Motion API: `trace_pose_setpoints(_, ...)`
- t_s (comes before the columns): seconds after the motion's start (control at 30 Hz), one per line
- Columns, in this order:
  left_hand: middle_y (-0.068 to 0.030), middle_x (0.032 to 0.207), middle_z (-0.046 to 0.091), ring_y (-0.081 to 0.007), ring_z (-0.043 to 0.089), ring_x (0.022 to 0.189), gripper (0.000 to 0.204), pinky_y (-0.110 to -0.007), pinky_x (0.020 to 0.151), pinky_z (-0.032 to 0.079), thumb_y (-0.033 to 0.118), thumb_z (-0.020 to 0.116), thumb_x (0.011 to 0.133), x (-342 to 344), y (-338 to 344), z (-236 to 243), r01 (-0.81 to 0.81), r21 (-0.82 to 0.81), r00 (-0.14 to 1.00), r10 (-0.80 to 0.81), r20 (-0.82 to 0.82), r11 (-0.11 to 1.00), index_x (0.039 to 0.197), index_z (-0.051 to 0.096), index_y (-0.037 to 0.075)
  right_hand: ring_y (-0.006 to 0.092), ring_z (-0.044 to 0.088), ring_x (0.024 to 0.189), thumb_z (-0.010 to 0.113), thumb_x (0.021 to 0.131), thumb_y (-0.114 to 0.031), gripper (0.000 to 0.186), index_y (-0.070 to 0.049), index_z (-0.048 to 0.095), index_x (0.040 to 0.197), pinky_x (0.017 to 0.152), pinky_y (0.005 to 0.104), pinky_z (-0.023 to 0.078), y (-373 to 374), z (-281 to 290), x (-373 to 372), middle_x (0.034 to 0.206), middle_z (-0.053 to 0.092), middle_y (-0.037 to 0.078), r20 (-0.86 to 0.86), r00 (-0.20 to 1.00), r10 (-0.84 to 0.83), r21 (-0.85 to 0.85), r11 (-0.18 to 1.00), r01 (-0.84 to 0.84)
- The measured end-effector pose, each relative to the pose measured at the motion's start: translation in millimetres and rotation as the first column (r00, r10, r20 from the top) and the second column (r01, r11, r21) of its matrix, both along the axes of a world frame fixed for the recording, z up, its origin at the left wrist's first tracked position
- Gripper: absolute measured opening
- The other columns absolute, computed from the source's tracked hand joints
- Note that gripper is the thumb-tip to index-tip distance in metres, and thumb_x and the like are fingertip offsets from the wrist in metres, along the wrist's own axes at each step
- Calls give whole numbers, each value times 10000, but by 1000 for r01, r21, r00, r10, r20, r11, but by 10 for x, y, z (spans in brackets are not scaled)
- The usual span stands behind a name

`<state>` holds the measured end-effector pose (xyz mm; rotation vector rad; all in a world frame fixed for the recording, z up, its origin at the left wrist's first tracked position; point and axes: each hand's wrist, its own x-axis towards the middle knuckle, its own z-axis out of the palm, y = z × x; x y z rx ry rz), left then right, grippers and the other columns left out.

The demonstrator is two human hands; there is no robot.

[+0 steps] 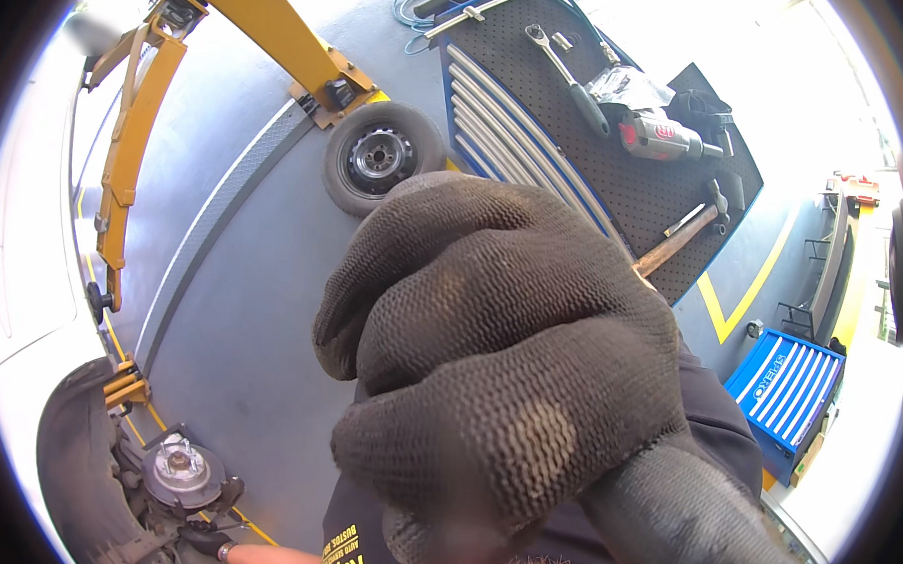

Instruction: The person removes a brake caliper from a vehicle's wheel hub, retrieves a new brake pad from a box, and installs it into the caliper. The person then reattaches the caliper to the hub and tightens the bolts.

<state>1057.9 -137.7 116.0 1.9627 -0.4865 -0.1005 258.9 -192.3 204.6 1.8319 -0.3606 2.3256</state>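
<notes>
My right hand (519,349), in a dark textured work glove, is a closed fist very close to the view and fills its middle. Whatever the curled fingers may enclose is hidden. Far lower left, my gloved left hand (204,538) reaches in beside the brake disc and wheel hub (183,470) of a raised car. Wheel studs stick out of the bare hub. Against the dark suspension parts (132,537), the fingers of that hand do not show clearly. The dark wheel arch (74,434) curves around these parts.
A spare-looking wheel (380,157) lies on the grey floor. Behind it, a tool cart (565,109) carries a ratchet (569,79), an impact wrench (665,135) and a wooden-handled hammer (681,239). A yellow lift post (274,40) and arm (120,189) stand left. A blue tool chest (783,390) is right.
</notes>
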Motion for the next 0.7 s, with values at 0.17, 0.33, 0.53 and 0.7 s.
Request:
trace_pose_setpoints(0.17,-62,980,621,-173,570,787,476,-348,674,481,423,552,999,-33,51,108,-13,29,1000,13,15,999,1238,612,15,246,655,681,728,754,-71,352,13,671,1091,612,367,521,-32,11,-128,849,671,86,5,999,50,49,998,-50)
trace_pose_setpoints(0.33,-52,947,626,-165,564,751,460,-350,656,475,425,565,989,53,68,103,-19,56,1000,18,18,998,1206,634,25,241,652,671,716,736,-44,392,25,669,1119,606,353,515,54,-54,-191,839,673,86,-15,994,105,128,986,-102)
trace_pose_setpoints(0.53,36,751,545,-114,473,629,396,-283,556,360,501,570,981,65,177,60,-14,-40,1000,13,-27,999,943,688,125,243,605,610,692,731,10,640,71,556,1353,590,360,486,-31,-374,-72,812,652,83,-123,989,86,374,927,-34)
trace_pose_setpoints(0.7,81,624,399,-64,320,487,360,-256,464,258,486,545,1014,121,252,67,62,-33,988,-66,-137,998,861,605,165,219,623,640,634,780,62,798,62,363,1530,659,358,504,-138,-632,408,803,650,76,-137,953,269,502,848,-167)
